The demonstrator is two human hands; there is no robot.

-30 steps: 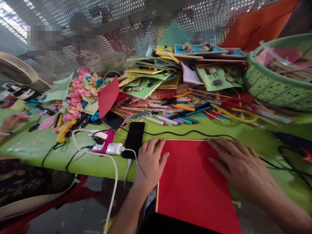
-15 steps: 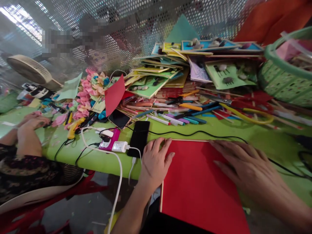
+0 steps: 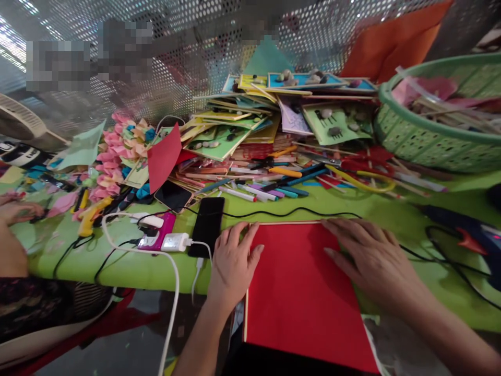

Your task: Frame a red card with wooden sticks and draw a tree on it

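A red sheet [image 3: 299, 297] with pale wooden strips along its far and left edges lies at the table's front edge, partly over my lap. My left hand [image 3: 235, 261] rests on its far left corner, fingers stretched out and thumb on the red surface. On the opposite side, my right hand [image 3: 371, 256] lies flat over the far right corner and right edge, fingers extended. Whatever is beneath my right palm is hidden. Just beyond my left hand is a black phone [image 3: 207, 224] with a white cable.
A pink power strip [image 3: 166, 230] with plugs sits at left, near a yellow glue gun [image 3: 92, 216]. A dark blue glue gun [image 3: 462, 224] lies at right. Behind are loose markers [image 3: 254, 190], stacked stone-decorated cards [image 3: 230, 138] and a green basket [image 3: 434, 141]. Another person's hand [image 3: 18, 209] is far left.
My view has turned right, so everything sits further left and the blue glue gun shows more fully. Both hands keep their places on the red sheet.
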